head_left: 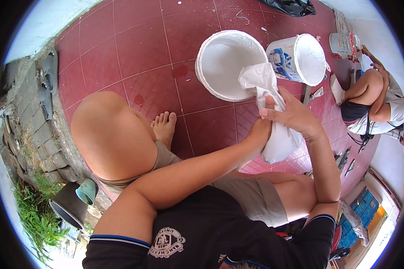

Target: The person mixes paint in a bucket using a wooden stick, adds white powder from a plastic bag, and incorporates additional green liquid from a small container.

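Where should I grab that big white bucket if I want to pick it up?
Probably by the rim of the big white bucket, coming from above with fingers hooked over its bare far edge. It stands upright and open, no handle shows, and the white bag hangs over the near rim.

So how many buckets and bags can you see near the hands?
White buckets: 2, one open and one tipped sideways.
White bags: 1, held by the left hand and right hand.
Total: 3.
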### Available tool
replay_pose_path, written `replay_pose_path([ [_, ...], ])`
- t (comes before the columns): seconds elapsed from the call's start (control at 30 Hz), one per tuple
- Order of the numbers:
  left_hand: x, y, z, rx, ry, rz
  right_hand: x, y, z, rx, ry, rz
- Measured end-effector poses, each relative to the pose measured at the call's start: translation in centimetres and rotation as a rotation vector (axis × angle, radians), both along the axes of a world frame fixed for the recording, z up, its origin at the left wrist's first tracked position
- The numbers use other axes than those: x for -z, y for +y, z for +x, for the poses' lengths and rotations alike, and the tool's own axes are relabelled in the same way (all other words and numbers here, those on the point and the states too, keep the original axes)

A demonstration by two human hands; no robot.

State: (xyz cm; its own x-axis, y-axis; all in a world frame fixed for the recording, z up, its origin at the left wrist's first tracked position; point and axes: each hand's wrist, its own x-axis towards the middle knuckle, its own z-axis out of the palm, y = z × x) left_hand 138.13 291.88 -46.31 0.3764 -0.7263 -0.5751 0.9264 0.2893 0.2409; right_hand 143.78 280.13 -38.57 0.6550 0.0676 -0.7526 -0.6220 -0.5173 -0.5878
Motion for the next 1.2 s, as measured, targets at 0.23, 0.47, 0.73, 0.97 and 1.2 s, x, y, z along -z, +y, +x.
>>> replay_pose_path([
  [0.23, 0.3, -0.8, 0.1, -0.132, 0.002, -0.127, 0.5, 0.3, -0.7, 0.099, -0.026, 0.09],
  [0.47, 0.3, -0.9, 0.0, -0.106, 0.051, -0.105, 1.1, 0.3, -1.2, 0.185, 0.02, 0.175],
  [0.73, -0.8, 0.4, 0.3, -0.07, 0.054, -0.043, 1.1, 0.9, -1.0, 0.221, -0.024, 0.207],
  [0.97, 0.2, 0.2, 1.2, -0.072, 0.04, -0.1, 0.6, 1.0, -0.6, 0.286, 0.036, 0.243],
  [1.2, 2.3, -0.8, 0.7, 0.108, -0.239, 0.043, 0.2, 0.5, 0.5, 0.312, 0.095, 0.294],
])
